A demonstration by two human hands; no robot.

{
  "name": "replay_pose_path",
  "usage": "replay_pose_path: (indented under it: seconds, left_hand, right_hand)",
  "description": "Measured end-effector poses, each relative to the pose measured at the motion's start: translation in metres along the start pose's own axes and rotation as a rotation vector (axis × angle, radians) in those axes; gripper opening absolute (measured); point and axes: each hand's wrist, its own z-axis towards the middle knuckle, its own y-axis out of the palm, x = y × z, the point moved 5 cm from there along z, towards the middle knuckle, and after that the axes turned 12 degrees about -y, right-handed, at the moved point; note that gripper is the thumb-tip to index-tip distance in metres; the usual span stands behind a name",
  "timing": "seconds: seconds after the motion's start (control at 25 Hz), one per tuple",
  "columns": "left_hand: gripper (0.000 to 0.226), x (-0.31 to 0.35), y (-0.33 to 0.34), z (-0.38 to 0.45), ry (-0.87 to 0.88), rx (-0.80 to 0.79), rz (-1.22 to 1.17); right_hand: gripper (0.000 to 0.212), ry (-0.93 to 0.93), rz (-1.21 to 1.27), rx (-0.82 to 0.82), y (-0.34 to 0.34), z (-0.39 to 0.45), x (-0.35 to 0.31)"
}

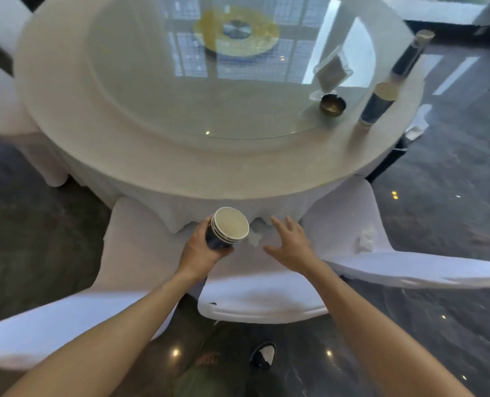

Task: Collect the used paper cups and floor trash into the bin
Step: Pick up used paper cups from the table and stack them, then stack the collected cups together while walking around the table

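My left hand [199, 247] grips a stack of dark blue paper cups [228, 228], mouth tilted up, over a white chair seat below the table's near edge. My right hand [291, 243] is open, fingers spread, just right of a small crumpled white tissue [255, 239] lying on that seat. Two more dark blue paper cups stand at the table's right edge, one near [378, 104] and one farther back [411, 53]. Another crumpled tissue [365, 239] lies on the chair to the right. White paper trash [418, 123] lies on the dark floor beyond the table.
The round table [152, 167] has a white cloth and a glass turntable [209, 81]. A brass ashtray [332, 104] and a clear sign holder [332, 71] sit on the glass. White-covered chairs [266, 299] crowd the near side. My shoe [263, 353] is on the glossy dark floor.
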Motion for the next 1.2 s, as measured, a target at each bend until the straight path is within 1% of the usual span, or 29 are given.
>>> replay_pose_path:
  seconds: [0.16,0.28,0.44,0.56,0.64,0.76,0.92,1.0,1.04,1.12,1.2]
  left_hand:
    - [0.076,-0.019,0.005,0.032,-0.107,0.077,-0.065]
    - [0.073,-0.035,0.023,0.073,-0.145,0.050,-0.088]
    - [0.076,-0.069,0.050,0.115,-0.185,0.031,-0.098]
    - [0.080,-0.095,0.068,0.137,-0.231,0.005,-0.126]
    - [0.083,-0.109,0.078,0.149,-0.264,0.010,-0.148]
    - [0.083,-0.128,0.091,0.158,-0.304,0.014,-0.159]
    - [0.079,-0.150,0.111,0.161,-0.376,0.005,-0.163]
    - [0.077,-0.154,0.117,0.159,-0.387,-0.014,-0.163]
    - [0.077,-0.154,0.119,0.158,-0.390,-0.027,-0.162]
    - [0.076,-0.152,0.122,0.156,-0.393,-0.035,-0.152]
    - [0.074,-0.141,0.122,0.152,-0.387,-0.057,-0.122]
  right_hand:
    - [0.085,-0.010,-0.015,-0.093,0.022,0.049,0.015]
    - [0.086,0.018,-0.023,-0.151,0.047,0.084,0.039]
    - [0.084,-0.018,-0.114,-0.266,0.090,0.135,0.073]
    - [0.086,-0.024,-0.151,-0.343,0.126,0.175,0.098]
    - [0.085,-0.022,-0.151,-0.407,0.152,0.199,0.115]
    - [0.085,-0.045,-0.168,-0.501,0.195,0.226,0.140]
    - [0.090,-0.045,-0.178,-0.569,0.247,0.242,0.162]
    - [0.080,-0.056,-0.235,-0.563,0.262,0.241,0.166]
    - [0.070,-0.060,-0.253,-0.558,0.265,0.239,0.167]
    - [0.045,-0.050,-0.203,-0.556,0.264,0.230,0.169]
    - [0.027,-0.007,-0.118,-0.542,0.248,0.215,0.169]
